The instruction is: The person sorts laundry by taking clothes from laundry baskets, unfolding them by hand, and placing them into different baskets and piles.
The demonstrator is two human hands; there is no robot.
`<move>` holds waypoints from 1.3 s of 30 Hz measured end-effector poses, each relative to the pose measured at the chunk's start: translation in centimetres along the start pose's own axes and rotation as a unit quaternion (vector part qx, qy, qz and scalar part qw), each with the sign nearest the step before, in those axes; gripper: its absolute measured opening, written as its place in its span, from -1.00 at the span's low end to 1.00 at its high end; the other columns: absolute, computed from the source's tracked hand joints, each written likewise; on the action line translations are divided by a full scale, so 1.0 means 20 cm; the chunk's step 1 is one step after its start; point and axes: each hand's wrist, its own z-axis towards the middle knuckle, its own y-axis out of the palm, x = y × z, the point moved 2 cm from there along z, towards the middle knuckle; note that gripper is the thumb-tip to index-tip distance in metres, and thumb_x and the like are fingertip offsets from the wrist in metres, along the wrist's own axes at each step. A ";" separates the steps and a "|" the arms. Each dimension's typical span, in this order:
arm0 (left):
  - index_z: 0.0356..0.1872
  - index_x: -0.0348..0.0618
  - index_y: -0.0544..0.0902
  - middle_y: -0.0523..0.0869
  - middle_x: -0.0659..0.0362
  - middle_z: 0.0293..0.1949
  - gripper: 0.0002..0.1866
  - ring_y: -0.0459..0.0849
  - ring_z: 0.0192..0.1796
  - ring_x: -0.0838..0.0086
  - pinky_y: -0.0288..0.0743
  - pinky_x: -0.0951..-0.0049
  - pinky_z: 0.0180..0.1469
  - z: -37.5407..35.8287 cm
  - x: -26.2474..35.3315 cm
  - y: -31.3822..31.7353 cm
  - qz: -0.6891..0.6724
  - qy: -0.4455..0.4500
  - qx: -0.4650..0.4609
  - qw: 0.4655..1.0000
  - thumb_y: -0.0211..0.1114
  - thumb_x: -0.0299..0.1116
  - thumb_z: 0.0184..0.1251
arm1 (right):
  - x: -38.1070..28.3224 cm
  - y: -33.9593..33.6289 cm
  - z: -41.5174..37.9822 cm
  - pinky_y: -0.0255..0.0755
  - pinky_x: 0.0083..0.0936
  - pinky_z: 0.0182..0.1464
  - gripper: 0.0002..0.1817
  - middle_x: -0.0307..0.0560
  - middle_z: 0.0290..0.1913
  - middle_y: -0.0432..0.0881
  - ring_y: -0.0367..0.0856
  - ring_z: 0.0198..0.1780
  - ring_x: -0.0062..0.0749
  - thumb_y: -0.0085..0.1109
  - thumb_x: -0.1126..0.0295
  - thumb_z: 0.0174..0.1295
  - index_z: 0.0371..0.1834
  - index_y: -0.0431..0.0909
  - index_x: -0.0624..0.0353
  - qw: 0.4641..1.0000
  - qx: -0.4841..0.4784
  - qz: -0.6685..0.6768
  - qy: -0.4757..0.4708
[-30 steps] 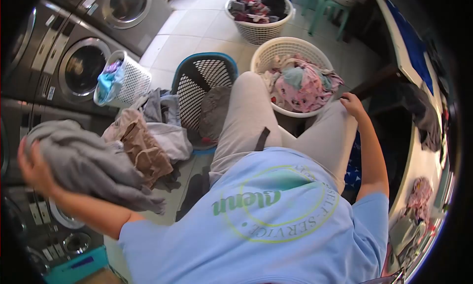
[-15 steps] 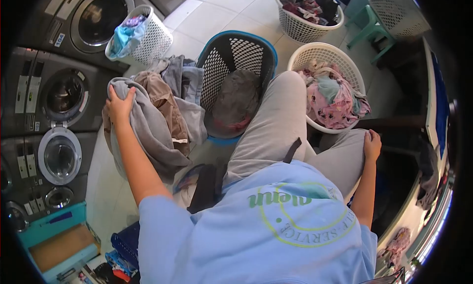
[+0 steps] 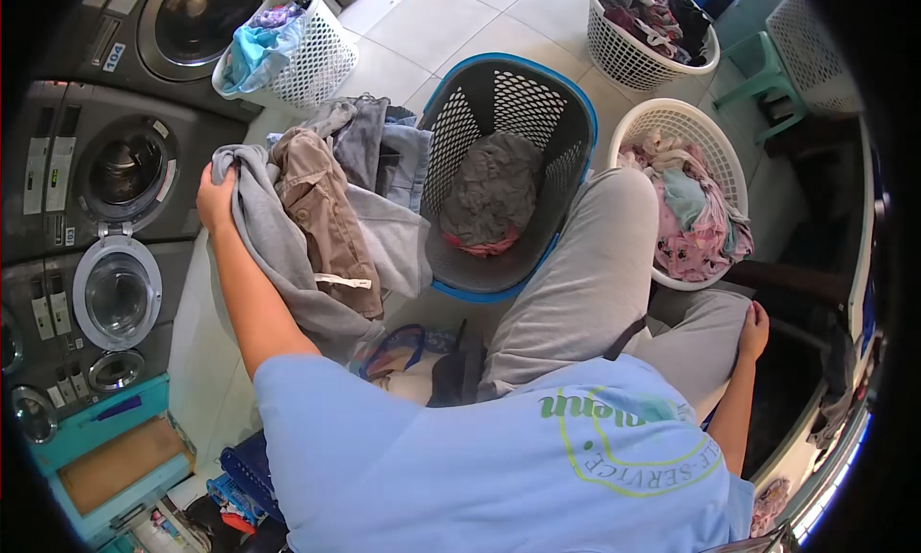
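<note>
My left hand [image 3: 215, 196] grips a grey garment [image 3: 278, 251] at the top of a clothes pile on the floor, beside a brown pair of shorts [image 3: 324, 217]. My right hand [image 3: 754, 329] rests on my right knee and holds nothing. In front of my legs stands a blue-rimmed dark basket [image 3: 566, 112] holding a grey cloth [image 3: 494, 190]. To its right is a white basket [image 3: 715, 150] full of pink and pastel clothes.
Grey washing machines [image 3: 125, 174] line the left side, one with its round door [image 3: 115, 296] open. A small white basket [image 3: 317, 54] with blue cloth sits by them. Another white basket [image 3: 624, 59] of dark clothes stands farther back. A teal box [image 3: 106, 457] is at lower left.
My left hand has carried the grey garment away from the machines and down onto the clothes pile. My view has swung left. My right hand slid along my knee.
</note>
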 end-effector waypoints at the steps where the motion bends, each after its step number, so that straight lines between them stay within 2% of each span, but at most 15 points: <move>1: 0.20 0.20 0.52 0.65 0.05 0.07 -0.31 0.58 0.13 0.08 0.45 0.17 0.11 0.02 -0.01 0.02 -0.001 -0.004 -0.002 1.000 0.35 0.16 -0.02 | -0.01 0.00 0.00 0.42 -0.44 0.08 -0.65 0.02 0.00 0.64 0.61 0.02 -0.24 0.08 0.20 0.32 -0.01 0.60 0.24 1.000 0.003 -0.010 -0.003; 12: 0.32 0.26 0.34 0.54 -0.06 0.15 -0.20 0.52 0.19 0.03 0.42 0.10 0.15 -0.06 0.06 0.07 0.068 -0.040 -0.024 0.997 0.20 0.33 0.02 | -0.21 -0.01 -0.01 0.42 -0.34 0.10 -0.65 0.03 0.02 0.62 0.59 0.06 -0.13 0.04 0.20 0.29 -0.01 0.60 0.20 0.996 0.002 -0.085 -0.015; 14: 0.37 0.30 0.26 0.47 -0.07 0.22 -0.15 0.48 0.24 0.04 0.38 0.10 0.21 -0.15 0.36 -0.11 0.289 -0.126 -0.081 0.946 0.26 0.31 0.01 | -0.19 -0.01 -0.01 0.42 -0.34 0.10 -0.65 0.04 0.02 0.62 0.59 0.05 -0.12 0.04 0.20 0.29 -0.01 0.60 0.21 0.996 0.005 -0.086 -0.020; 17: 0.31 0.18 0.37 0.52 -0.10 0.18 -0.26 0.52 0.22 0.12 0.39 0.21 0.20 -0.34 0.89 -0.31 0.367 0.044 0.030 0.929 0.31 0.17 0.10 | -0.18 -0.02 -0.02 0.42 -0.34 0.08 -0.66 0.04 0.00 0.62 0.59 0.04 -0.12 0.04 0.21 0.29 -0.02 0.60 0.21 0.996 0.014 -0.083 -0.029; 19: 0.19 0.04 0.50 0.57 -0.11 0.11 -0.45 0.56 0.16 0.18 0.40 0.28 0.17 -0.39 1.12 -0.13 -0.018 0.236 0.020 0.972 0.32 -0.01 0.20 | -0.19 -0.03 -0.04 0.43 -0.34 0.08 -0.66 0.04 -0.01 0.63 0.60 0.03 -0.12 0.04 0.22 0.29 -0.02 0.60 0.21 0.996 0.017 -0.082 -0.031; 20: -0.03 -0.18 0.62 0.68 -0.06 -0.07 -0.59 0.67 -0.07 0.20 0.52 0.31 -0.07 -0.54 1.29 -0.01 -0.195 0.254 0.006 0.947 0.30 -0.10 0.25 | -0.21 -0.03 -0.05 0.43 -0.35 0.07 -0.67 0.04 -0.01 0.63 0.60 0.02 -0.12 0.05 0.23 0.29 -0.03 0.60 0.22 0.997 0.017 -0.073 -0.020; 22: -0.09 -0.21 0.62 0.72 0.10 -0.23 -0.70 0.68 -0.30 0.45 0.57 0.45 -0.34 -0.83 1.55 0.29 -0.293 0.230 -0.317 0.872 0.22 -0.21 0.32 | -0.24 -0.03 -0.04 0.43 -0.35 0.07 -0.67 0.04 -0.02 0.63 0.60 0.01 -0.12 0.05 0.24 0.29 -0.04 0.60 0.22 0.998 0.022 -0.065 -0.009; 23: -0.29 -0.16 0.67 0.70 0.08 -0.49 -0.63 0.67 -0.53 0.37 0.53 0.34 -0.40 -0.97 1.60 0.57 -0.367 0.240 -0.407 0.801 0.22 -0.01 0.30 | -0.24 -0.02 -0.03 0.43 -0.36 0.06 -0.68 0.05 -0.03 0.63 0.60 0.01 -0.12 0.05 0.25 0.29 -0.05 0.60 0.23 0.998 0.018 -0.064 -0.013; 24: -0.24 -0.19 0.68 0.69 0.07 -0.49 -0.60 0.64 -0.62 0.40 0.54 0.33 -0.44 -1.10 1.66 0.62 -0.197 0.259 -0.498 0.804 0.21 -0.01 0.30 | -0.24 -0.02 -0.03 0.43 -0.36 0.06 -0.69 0.06 -0.03 0.63 0.60 0.00 -0.12 0.06 0.26 0.29 -0.06 0.60 0.24 0.998 0.013 -0.063 -0.018; 26: -0.08 -0.18 0.67 0.74 0.04 -0.32 -0.52 0.73 -0.37 0.32 0.58 0.33 -0.38 -1.23 1.59 1.19 -0.054 0.228 -0.604 0.761 0.26 0.05 0.22 | -0.23 -0.03 -0.04 0.43 -0.36 0.06 -0.70 0.07 -0.04 0.63 0.61 0.00 -0.12 0.06 0.27 0.29 -0.06 0.60 0.24 0.997 0.014 -0.064 -0.029; 27: -0.05 -0.17 0.67 0.74 -0.04 -0.27 -0.48 0.73 -0.24 0.18 0.58 0.25 -0.17 -1.29 1.43 1.71 -0.043 0.329 -0.495 0.803 0.24 0.09 0.21 | -0.22 -0.03 -0.03 0.43 -0.36 0.06 -0.71 0.07 -0.05 0.64 0.61 -0.01 -0.13 0.06 0.29 0.28 -0.07 0.61 0.25 0.998 0.012 -0.058 -0.038; 29: 0.00 -0.07 0.66 0.69 -0.07 -0.08 -0.44 0.63 0.02 0.11 0.47 0.19 0.09 -1.38 1.24 1.94 -0.035 0.225 -0.496 0.838 0.21 0.15 0.16 | -0.22 -0.04 -0.04 0.43 -0.38 0.06 -0.71 0.07 -0.07 0.64 0.61 -0.02 -0.14 0.07 0.30 0.28 -0.08 0.60 0.26 0.998 0.013 -0.050 -0.039; 34: 0.09 0.27 0.63 0.25 0.01 0.41 -0.55 0.03 0.48 -0.02 0.07 -0.03 0.41 -1.68 1.02 1.94 0.089 0.105 -0.508 0.850 0.27 0.02 0.14 | -0.17 -0.04 -0.03 0.42 -0.42 0.07 -0.73 0.02 -0.06 0.64 0.60 -0.02 -0.21 0.07 0.31 0.29 -0.08 0.60 0.26 0.997 0.004 -0.071 0.001; 38: 0.07 0.20 0.65 0.12 0.07 0.47 -0.58 -0.01 0.50 0.08 0.09 -0.07 0.38 -1.77 0.95 2.06 0.101 0.134 -0.455 0.874 0.27 -0.03 0.16 | -0.14 -0.02 0.00 0.41 -0.44 0.08 -0.73 -0.01 -0.05 0.64 0.60 -0.02 -0.26 0.08 0.33 0.28 -0.07 0.59 0.26 0.997 -0.005 -0.073 0.017; 39: 0.05 0.07 0.65 0.28 0.01 0.38 -0.60 0.18 0.42 0.07 0.17 0.00 0.35 -1.74 0.96 2.11 0.083 0.150 -0.422 0.890 0.20 -0.05 0.22 | -0.13 -0.02 0.01 0.41 -0.45 0.08 -0.73 -0.03 -0.06 0.64 0.60 -0.02 -0.28 0.08 0.34 0.28 -0.07 0.59 0.27 0.998 -0.004 -0.061 0.025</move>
